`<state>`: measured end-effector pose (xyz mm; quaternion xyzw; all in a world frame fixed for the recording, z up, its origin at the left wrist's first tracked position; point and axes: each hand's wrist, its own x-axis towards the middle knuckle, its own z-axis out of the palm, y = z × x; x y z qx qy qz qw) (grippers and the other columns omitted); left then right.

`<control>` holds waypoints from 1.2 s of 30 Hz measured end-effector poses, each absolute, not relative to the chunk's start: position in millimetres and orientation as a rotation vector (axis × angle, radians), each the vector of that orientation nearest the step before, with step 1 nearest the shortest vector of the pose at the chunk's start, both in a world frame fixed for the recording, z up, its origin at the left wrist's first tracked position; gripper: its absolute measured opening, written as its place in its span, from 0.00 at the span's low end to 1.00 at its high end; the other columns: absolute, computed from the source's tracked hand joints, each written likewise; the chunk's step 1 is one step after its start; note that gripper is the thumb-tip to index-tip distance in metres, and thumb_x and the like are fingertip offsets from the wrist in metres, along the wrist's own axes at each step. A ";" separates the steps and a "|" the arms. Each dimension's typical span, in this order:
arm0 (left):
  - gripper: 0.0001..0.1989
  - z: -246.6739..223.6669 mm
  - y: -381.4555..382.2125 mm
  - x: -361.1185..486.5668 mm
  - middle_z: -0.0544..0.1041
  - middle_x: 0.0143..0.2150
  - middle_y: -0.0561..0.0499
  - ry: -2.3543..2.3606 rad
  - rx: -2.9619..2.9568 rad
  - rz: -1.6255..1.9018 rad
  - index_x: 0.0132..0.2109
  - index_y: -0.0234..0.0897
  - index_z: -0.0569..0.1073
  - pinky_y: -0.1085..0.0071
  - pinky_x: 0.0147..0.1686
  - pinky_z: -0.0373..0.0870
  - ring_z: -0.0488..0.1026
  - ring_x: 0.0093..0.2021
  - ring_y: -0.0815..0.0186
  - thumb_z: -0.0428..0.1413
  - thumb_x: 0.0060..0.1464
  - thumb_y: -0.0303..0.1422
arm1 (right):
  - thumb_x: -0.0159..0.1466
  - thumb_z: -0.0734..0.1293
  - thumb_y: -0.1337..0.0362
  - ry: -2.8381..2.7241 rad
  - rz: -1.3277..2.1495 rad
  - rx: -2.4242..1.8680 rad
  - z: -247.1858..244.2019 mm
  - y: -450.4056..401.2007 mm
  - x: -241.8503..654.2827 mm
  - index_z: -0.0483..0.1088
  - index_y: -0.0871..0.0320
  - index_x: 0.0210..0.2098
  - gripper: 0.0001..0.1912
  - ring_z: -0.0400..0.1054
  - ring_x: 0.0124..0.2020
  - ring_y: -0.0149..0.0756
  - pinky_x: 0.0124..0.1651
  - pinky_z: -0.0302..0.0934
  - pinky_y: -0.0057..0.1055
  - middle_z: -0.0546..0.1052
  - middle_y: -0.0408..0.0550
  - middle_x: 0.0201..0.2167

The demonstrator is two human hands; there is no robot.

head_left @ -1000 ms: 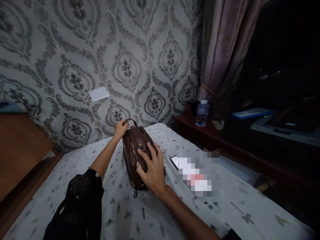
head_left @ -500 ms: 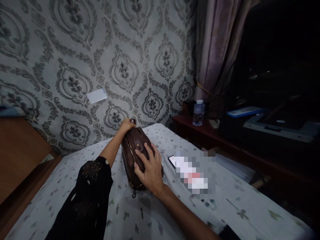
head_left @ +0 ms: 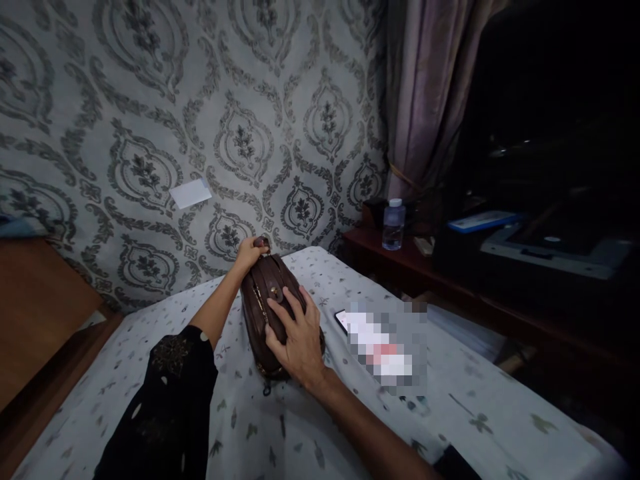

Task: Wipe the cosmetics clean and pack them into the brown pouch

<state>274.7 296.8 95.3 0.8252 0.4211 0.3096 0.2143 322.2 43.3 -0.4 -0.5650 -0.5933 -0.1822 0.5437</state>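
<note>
A dark brown leather handbag (head_left: 263, 317) lies on the patterned bed sheet, its zips and gold-coloured fittings facing up. At its far end, my left hand (head_left: 249, 252) is closed around a brown strap or handle end with a metal ring. My right hand (head_left: 297, 333) rests on the near right part of the bag, its fingers spread over the leather beside the small clasp. What lies under my right palm is hidden.
To the right of the bag lies a phone (head_left: 341, 320), mostly blurred out. A water bottle (head_left: 394, 225) stands on a dark red ledge (head_left: 355, 237). A wooden board (head_left: 45, 307) borders the bed at left, and patterned wallpaper (head_left: 245, 140) rises behind.
The view has shifted slightly. At the far end of the bag, the strap end shows a little more in my left hand. My right hand stays spread on the bag.
</note>
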 end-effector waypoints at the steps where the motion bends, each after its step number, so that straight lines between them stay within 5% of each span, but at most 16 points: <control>1: 0.12 95.9 294.6 273.1 0.76 0.44 0.48 1.127 2.292 0.873 0.47 0.32 0.74 0.62 0.42 0.75 0.75 0.41 0.64 0.58 0.61 0.36 | 0.62 0.65 0.64 -1.408 -0.429 -1.347 -0.3 43.4 321.9 0.71 0.53 0.54 0.21 0.49 0.66 0.58 0.63 0.53 0.60 0.66 0.53 0.61; 7: 0.06 102.5 284.2 259.9 0.76 0.29 0.55 0.962 2.321 0.875 0.36 0.33 0.76 0.71 0.36 0.70 0.74 0.34 0.66 0.59 0.51 0.32 | 0.62 0.65 0.64 -1.412 -0.423 -1.358 0.0 43.5 322.5 0.70 0.54 0.55 0.21 0.48 0.67 0.58 0.64 0.53 0.60 0.65 0.54 0.62; 13: 0.09 109.7 289.0 232.1 0.78 0.33 0.52 1.093 2.426 0.717 0.38 0.32 0.76 0.69 0.37 0.71 0.75 0.35 0.65 0.59 0.55 0.35 | 0.63 0.64 0.63 -1.416 -0.419 -1.330 -1.8 44.1 324.6 0.70 0.54 0.55 0.20 0.48 0.67 0.57 0.64 0.53 0.60 0.64 0.54 0.62; 20: 0.15 111.9 283.1 211.2 0.75 0.49 0.46 1.443 2.570 0.594 0.51 0.33 0.72 0.59 0.45 0.75 0.75 0.46 0.60 0.56 0.62 0.38 | 0.63 0.64 0.63 -1.425 -0.418 -1.310 -2.5 44.5 324.9 0.70 0.54 0.55 0.20 0.48 0.67 0.58 0.65 0.52 0.60 0.62 0.55 0.63; 29: 0.16 112.2 265.3 213.9 0.74 0.52 0.45 1.554 2.689 0.567 0.53 0.35 0.71 0.57 0.47 0.74 0.74 0.48 0.60 0.56 0.63 0.38 | 0.63 0.65 0.64 -1.416 -0.440 -1.319 -3.5 45.0 324.2 0.71 0.54 0.55 0.20 0.48 0.67 0.58 0.64 0.53 0.60 0.63 0.55 0.63; 36: 0.08 118.1 246.3 210.6 0.77 0.35 0.49 1.435 2.781 0.581 0.35 0.34 0.75 0.65 0.42 0.68 0.74 0.39 0.61 0.57 0.59 0.34 | 0.63 0.65 0.64 -1.408 -0.440 -1.329 -3.1 45.3 323.6 0.70 0.53 0.55 0.20 0.48 0.67 0.58 0.64 0.53 0.61 0.62 0.55 0.63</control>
